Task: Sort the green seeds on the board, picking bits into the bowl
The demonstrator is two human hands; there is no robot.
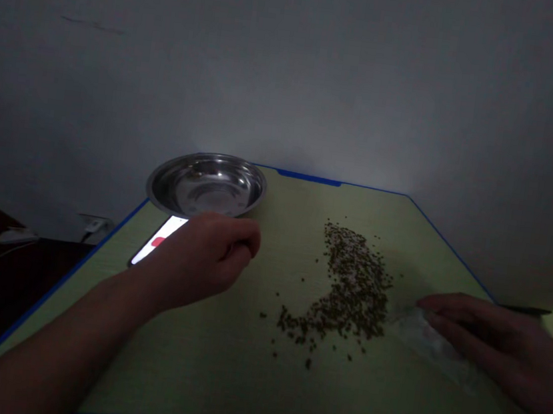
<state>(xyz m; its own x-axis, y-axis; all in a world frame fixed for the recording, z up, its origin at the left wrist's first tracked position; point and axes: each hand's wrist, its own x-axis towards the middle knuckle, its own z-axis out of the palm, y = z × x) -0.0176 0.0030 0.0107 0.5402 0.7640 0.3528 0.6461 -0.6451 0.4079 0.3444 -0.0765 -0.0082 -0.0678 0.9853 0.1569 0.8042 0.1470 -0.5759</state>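
My left hand (215,250) is raised over the left half of the table, its fingers curled closed. Whatever may be inside them is hidden. A scattered heap of small brown and pale grains or seeds (355,280) lies on the table between my hands. To the right of the heap, my right hand (496,345) has its thumb and fingers closed on a clear plastic bag (434,344), which lies crumpled on the tabletop with one end close to the grains. Beyond my left hand stands a shiny metal bowl (207,185) with no contents visible.
A phone with a lit screen (159,239) lies beneath the bowl's near side, partly behind my left forearm. The pale green table (216,367) has blue edging and stands against a grey wall (293,68). A power strip with cables (18,237) is on the floor at left.
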